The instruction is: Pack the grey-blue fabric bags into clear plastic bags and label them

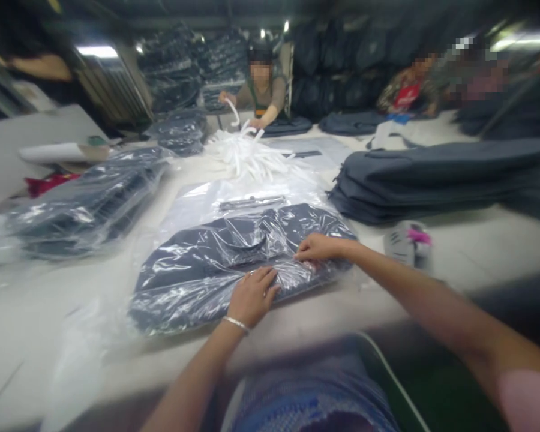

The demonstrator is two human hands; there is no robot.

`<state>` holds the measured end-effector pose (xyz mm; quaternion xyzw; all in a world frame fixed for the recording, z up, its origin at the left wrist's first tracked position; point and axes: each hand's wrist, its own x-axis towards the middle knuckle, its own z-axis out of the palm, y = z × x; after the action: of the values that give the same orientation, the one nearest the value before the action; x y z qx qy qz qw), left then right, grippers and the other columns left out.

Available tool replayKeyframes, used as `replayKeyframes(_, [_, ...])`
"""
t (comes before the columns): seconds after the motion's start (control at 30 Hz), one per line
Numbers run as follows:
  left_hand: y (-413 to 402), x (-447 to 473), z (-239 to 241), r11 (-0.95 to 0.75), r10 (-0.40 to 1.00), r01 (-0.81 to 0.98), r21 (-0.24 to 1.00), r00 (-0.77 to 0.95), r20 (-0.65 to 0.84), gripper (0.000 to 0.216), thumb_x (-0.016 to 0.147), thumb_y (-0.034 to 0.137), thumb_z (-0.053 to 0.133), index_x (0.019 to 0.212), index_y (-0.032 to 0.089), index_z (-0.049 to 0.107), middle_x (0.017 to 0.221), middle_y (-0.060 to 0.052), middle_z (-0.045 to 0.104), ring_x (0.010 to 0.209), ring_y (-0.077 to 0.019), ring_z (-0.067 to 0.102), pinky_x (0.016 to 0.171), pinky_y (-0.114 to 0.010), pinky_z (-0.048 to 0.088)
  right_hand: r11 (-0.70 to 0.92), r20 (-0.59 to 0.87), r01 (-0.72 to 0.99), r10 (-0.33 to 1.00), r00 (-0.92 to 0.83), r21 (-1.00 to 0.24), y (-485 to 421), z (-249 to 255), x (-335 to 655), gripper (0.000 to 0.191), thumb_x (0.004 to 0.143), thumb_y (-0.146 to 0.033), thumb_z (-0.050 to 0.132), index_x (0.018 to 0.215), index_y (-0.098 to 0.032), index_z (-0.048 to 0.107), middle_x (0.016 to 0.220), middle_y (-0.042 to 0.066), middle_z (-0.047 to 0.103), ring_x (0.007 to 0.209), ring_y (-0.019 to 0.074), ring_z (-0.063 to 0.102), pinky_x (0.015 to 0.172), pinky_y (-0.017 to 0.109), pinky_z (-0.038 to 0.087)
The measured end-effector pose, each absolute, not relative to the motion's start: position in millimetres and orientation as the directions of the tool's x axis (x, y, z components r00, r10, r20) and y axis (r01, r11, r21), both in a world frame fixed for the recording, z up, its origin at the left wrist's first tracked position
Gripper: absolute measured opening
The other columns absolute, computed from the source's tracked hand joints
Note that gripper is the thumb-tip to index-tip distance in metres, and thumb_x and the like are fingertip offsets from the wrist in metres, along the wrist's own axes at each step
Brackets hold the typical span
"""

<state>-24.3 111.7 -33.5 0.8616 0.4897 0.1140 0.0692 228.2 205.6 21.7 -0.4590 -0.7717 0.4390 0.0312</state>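
A dark navy folded garment in a clear plastic bag (216, 264) lies on the white table (49, 312) in front of me. My left hand (253, 295) rests flat on the bag's near edge, fingers together and stretched out. My right hand (317, 247) presses on the bag's right part, fingers curled down onto the plastic. More clear bags (234, 198) lie beneath and behind the garment.
A stack of bagged garments (90, 201) sits at the left. A pile of unbagged dark garments (441, 180) lies at the right, with a tape dispenser (407, 240) near it. White strips (247, 153) are heaped further back. Other people work at the far side.
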Motion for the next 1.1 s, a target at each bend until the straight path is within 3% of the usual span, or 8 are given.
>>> replayKeyframes(0.1, [117,-30,-31,-0.488,0.872,0.839,0.242,0.48,0.095,0.043,0.098,0.044,0.044,0.133,0.023,0.058,0.139,-0.006,0.059,0.127,-0.0237,0.056,0.108,-0.042,0.046,0.277,-0.194,0.684,0.828,-0.527,-0.675,179,50,249,0.047,0.087,-0.06,0.05,0.099,-0.021,0.073,0.089,0.003,0.075,0.079,0.0205,0.069,0.074,0.03,0.05])
replayKeyframes(0.2, [117,-33,-27,-0.477,0.878,0.844,0.247,0.471,0.087,0.044,0.098,0.046,0.043,0.133,0.024,0.059,0.138,-0.004,0.06,0.126,-0.0234,0.057,0.106,-0.041,0.047,0.307,-0.029,0.816,0.93,-0.368,-0.49,128,61,279,0.058,0.085,-0.063,0.055,0.128,-0.024,0.062,0.119,0.008,0.071,0.108,0.0286,0.065,0.093,0.041,0.048])
replayKeyframes(0.3, [116,-33,-28,-0.481,0.876,0.842,0.243,0.472,0.098,0.045,0.097,0.046,0.045,0.133,0.024,0.059,0.139,-0.005,0.06,0.127,-0.0242,0.057,0.107,-0.042,0.047,0.349,0.112,0.914,0.937,-0.332,-0.209,79,43,305,0.066,0.077,-0.059,0.068,0.131,-0.022,0.058,0.128,0.012,0.065,0.118,0.034,0.059,0.106,0.053,0.039])
replayKeyframes(0.4, [116,-34,-30,-0.481,0.876,0.845,0.234,0.472,0.097,0.046,0.096,0.047,0.045,0.134,0.024,0.058,0.139,-0.005,0.059,0.127,-0.0246,0.056,0.107,-0.042,0.047,0.311,0.218,0.943,0.935,-0.281,-0.118,57,26,325,0.03,0.086,-0.037,0.063,0.112,-0.022,0.066,0.113,0.01,0.071,0.107,0.0291,0.065,0.103,0.05,0.042])
replayKeyframes(0.53, [116,-36,-32,-0.48,0.877,0.845,0.235,0.473,0.088,0.046,0.096,0.048,0.046,0.134,0.025,0.058,0.14,-0.004,0.059,0.127,-0.0241,0.056,0.109,-0.042,0.045,0.326,0.304,0.872,0.927,-0.219,-0.365,72,41,340,0.014,0.091,-0.033,0.056,0.09,-0.024,0.067,0.114,0.005,0.072,0.107,0.0242,0.065,0.097,0.038,0.047])
replayKeyframes(0.7, [116,-37,-34,-0.492,0.871,0.84,0.228,0.479,0.111,0.045,0.096,0.046,0.047,0.134,0.024,0.058,0.139,-0.005,0.059,0.126,-0.0245,0.058,0.109,-0.043,0.045,0.281,0.262,0.673,0.956,-0.132,-0.685,113,53,331,0.027,0.091,-0.048,0.053,0.092,-0.023,0.064,0.123,0.006,0.068,0.112,0.0259,0.062,0.102,0.04,0.043])
replayKeyframes(0.97, [116,-47,-38,-0.467,0.884,0.844,0.265,0.445,0.14,0.044,0.097,0.047,0.045,0.133,0.027,0.059,0.135,-0.002,0.062,0.121,-0.023,0.061,0.105,-0.041,0.049,-0.138,0.068,0.662,0.959,0.276,-0.736,153,-9,330,0.04,0.087,-0.056,0.052,0.07,-0.021,0.062,0.057,0.0,0.064,0.052,0.0173,0.06,0.065,0.03,0.046])
replayKeyframes(1.1, [117,-51,-39,-0.469,0.883,0.843,0.264,0.44,0.164,0.044,0.097,0.046,0.044,0.135,0.027,0.058,0.135,-0.002,0.063,0.119,-0.0222,0.063,0.103,-0.039,0.051,-0.24,0.003,0.623,0.932,0.362,-0.745,162,-25,346,0.043,0.076,-0.062,0.062,0.069,-0.02,0.064,0.056,0.0,0.063,0.044,0.0146,0.055,0.052,0.028,0.042])
